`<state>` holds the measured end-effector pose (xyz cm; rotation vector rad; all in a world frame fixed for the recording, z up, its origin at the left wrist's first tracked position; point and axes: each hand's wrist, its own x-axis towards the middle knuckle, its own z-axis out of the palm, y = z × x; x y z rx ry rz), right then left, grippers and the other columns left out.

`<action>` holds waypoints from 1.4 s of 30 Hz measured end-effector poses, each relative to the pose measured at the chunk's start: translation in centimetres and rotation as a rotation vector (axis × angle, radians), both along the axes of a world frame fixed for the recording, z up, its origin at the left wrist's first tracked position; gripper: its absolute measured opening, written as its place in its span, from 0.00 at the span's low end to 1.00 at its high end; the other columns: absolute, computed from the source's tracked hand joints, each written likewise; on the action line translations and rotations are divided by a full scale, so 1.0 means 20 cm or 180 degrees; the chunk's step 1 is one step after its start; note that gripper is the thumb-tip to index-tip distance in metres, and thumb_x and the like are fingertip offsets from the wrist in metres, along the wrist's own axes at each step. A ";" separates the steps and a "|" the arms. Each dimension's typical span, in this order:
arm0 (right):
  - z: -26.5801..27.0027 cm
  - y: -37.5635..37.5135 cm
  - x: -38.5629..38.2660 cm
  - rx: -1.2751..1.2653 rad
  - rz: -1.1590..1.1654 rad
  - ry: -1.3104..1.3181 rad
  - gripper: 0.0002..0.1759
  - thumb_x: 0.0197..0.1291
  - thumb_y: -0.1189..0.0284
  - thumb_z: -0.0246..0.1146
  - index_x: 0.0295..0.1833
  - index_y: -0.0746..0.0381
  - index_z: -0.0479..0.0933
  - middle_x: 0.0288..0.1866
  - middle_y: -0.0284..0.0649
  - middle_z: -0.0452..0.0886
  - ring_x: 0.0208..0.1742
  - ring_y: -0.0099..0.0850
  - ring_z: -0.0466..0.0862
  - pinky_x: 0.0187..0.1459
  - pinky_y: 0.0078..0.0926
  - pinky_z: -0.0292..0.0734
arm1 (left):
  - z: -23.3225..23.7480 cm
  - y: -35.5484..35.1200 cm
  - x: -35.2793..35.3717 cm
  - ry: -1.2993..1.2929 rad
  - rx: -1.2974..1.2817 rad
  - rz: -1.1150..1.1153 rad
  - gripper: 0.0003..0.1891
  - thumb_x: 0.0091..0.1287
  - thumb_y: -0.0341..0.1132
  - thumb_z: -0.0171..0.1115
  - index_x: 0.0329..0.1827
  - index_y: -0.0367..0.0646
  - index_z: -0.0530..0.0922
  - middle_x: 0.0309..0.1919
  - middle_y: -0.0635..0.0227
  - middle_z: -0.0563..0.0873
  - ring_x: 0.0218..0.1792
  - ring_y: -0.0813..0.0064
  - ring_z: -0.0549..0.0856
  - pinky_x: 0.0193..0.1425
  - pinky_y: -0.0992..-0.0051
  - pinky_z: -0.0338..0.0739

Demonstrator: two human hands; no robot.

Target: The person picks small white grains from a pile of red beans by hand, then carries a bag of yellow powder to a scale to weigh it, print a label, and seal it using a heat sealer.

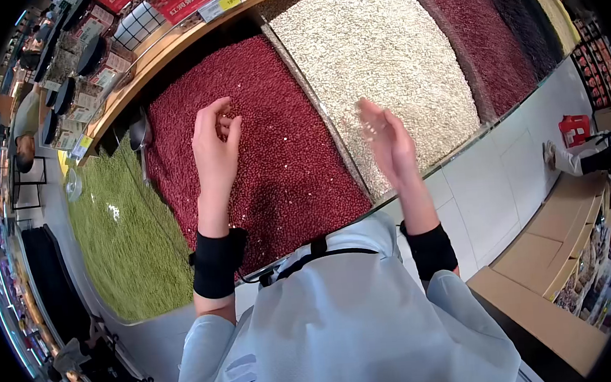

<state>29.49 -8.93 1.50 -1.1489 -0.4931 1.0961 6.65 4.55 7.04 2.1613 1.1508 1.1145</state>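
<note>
My left hand (pixel 215 149) is raised over the bin of dark red beans (pixel 273 150), its fingertips pinched together; whether a bean sits between them is too small to tell. My right hand (pixel 386 141) hovers blurred over the edge of the white grain bin (pixel 380 48), fingers loosely apart, palm turned inward, holding nothing I can see. A few pale grains lie scattered on the red beans. Both wrists wear black cuffs below light blue sleeves.
A green bean bin (pixel 126 241) lies to the left, with a metal scoop (pixel 139 136) at its top. More red (pixel 483 33) and dark bins run right. Price tags (pixel 219 7) and packaged goods line the wooden shelf behind. Another person (pixel 590 154) crouches at far right by cardboard boxes (pixel 544 308).
</note>
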 end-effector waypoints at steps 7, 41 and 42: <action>-0.08 -0.02 0.10 -0.1313 0.0254 -0.3707 0.33 0.60 0.49 0.55 0.69 0.52 0.65 0.74 0.59 0.50 0.74 0.61 0.46 0.71 0.51 0.45 | -0.38 0.04 0.04 0.0814 -0.0052 -0.0938 0.07 0.60 0.29 0.64 0.40 0.39 0.80 0.33 0.61 0.80 0.32 0.63 0.82 0.37 0.69 0.77; -0.35 0.29 -0.48 -0.0015 0.1435 -0.3044 0.18 0.57 0.75 0.61 0.55 0.65 0.75 0.43 0.48 0.78 0.42 0.40 0.82 0.44 0.33 0.77 | -0.42 -0.25 -0.56 0.0875 -0.1916 -0.0635 0.10 0.66 0.26 0.53 0.46 0.36 0.79 0.33 0.60 0.86 0.37 0.71 0.86 0.43 0.74 0.78; -0.32 0.30 -0.47 -0.0047 0.1394 -0.3116 0.17 0.58 0.75 0.61 0.54 0.64 0.75 0.43 0.48 0.78 0.41 0.39 0.82 0.43 0.32 0.77 | -0.44 -0.25 -0.63 0.0725 -0.1919 -0.0471 0.10 0.66 0.26 0.52 0.46 0.36 0.79 0.32 0.61 0.86 0.36 0.72 0.86 0.42 0.74 0.78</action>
